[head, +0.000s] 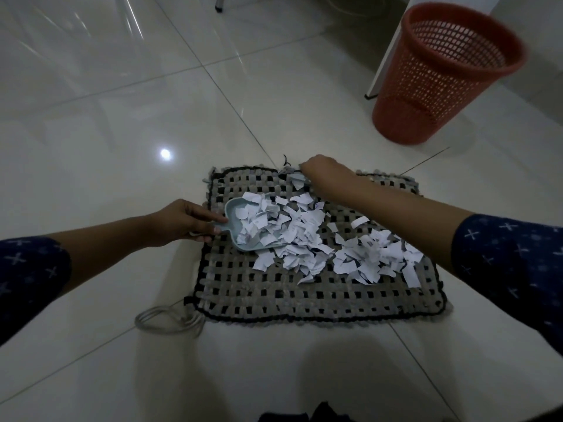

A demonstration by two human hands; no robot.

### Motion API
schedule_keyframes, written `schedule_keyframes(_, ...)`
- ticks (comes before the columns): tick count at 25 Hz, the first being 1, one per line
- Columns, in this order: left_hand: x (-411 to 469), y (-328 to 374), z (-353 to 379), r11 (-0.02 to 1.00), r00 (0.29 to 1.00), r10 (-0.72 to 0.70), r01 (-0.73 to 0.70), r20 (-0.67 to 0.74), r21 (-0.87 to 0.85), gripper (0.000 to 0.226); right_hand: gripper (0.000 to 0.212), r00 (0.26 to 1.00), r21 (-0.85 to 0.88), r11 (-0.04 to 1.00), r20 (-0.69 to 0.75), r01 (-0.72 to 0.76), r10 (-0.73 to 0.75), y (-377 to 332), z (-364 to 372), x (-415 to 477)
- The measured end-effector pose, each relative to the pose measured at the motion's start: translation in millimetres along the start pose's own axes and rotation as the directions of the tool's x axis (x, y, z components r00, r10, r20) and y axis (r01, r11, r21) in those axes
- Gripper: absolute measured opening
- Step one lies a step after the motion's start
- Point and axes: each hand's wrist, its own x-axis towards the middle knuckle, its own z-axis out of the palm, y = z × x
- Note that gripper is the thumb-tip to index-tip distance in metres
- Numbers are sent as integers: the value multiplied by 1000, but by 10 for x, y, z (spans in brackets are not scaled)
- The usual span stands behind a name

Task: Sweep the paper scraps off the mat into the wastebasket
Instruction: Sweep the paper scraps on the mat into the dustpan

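Note:
A grey and black woven mat (304, 296) lies on the tiled floor, with many white paper scraps (329, 242) heaped across its upper half. My left hand (182, 220) grips the handle of a small pale blue dustpan (236, 214), which rests on the mat's left side with scraps piled in it. At the mat's far edge my right hand (323, 175) is closed around a small pale brush (297, 179), mostly hidden by the fingers. A red mesh wastebasket (438, 74) stands upright on the floor beyond the mat, at the upper right.
A coiled grey cable (167, 319) lies on the floor at the mat's near left corner. A white furniture leg (387, 53) stands just left of the wastebasket. Glossy white tiles (122, 117) surround the mat. Dark cloth shows at the bottom edge.

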Motion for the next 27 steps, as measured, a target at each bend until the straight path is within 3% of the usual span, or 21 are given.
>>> schedule_keyframes(5,-63,-14,43,999,1000,-7,7,1,-35,28,21,985,102,981,30,167,-171,-125,-15,-344)
schedule_keyframes(7,-113,-57,67,998,1000,-21,21,16,-57,29,20,985,186,968,-14,170,-171,-89,-84,-454)
schedule_keyframes(11,-163,-94,97,998,997,-42,45,63,-42,30,13,989,186,975,-63,-124,137,204,-234,-442)
schedule_keyframes(14,-193,-89,128,998,996,-51,53,73,-31,29,38,964,158,952,-16,-260,266,160,-136,-577)
schedule_keyframes(23,-159,-89,241,998,998,-31,34,50,-47,27,50,998,340,939,11,-57,57,-566,-150,-585)
schedule_keyframes(25,-156,-113,253,997,998,-33,36,51,-62,28,44,996,407,909,30,-91,86,-604,-121,-551)
schedule_keyframes(27,-152,-140,265,995,998,-37,40,44,-87,28,19,995,440,892,35,-99,93,-628,-90,-488)
